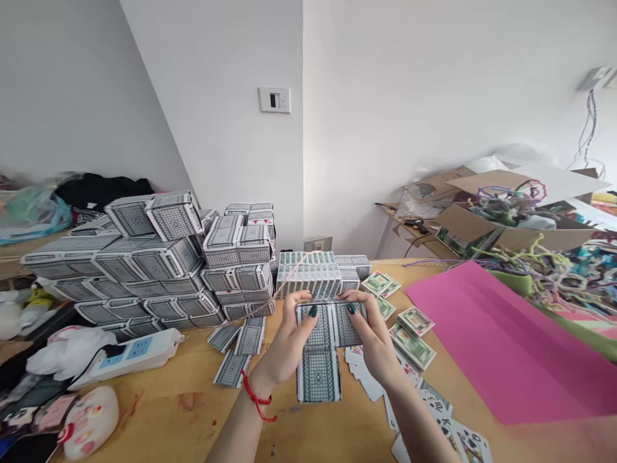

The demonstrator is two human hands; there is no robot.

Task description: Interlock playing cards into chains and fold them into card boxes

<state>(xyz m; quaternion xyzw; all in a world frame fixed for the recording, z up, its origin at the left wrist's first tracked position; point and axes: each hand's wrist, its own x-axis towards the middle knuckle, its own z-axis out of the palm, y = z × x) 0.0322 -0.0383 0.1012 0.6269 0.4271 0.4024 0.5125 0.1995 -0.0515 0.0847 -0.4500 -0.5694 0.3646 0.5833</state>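
Note:
My left hand (285, 347) and my right hand (375, 344) both grip a flat piece of joined grey-patterned playing cards (319, 350), held upright above the wooden table (168, 411). Thumbs press on its top row; a lower card hangs down between my wrists. A red string circles my left wrist. Behind the hands stands a row of card blocks (315, 273). Loose cards (238, 350) lie left of my hands, and face-up cards (434, 411) lie under my right forearm.
A large stack of card-built boxes (154, 263) fills the back left. A white power strip (128, 355) lies at left. Small green packs (412, 334) sit right of my hands, beside a pink paper sheet (501, 341). Cardboard boxes with colourful pipe cleaners (511, 218) stand at the right.

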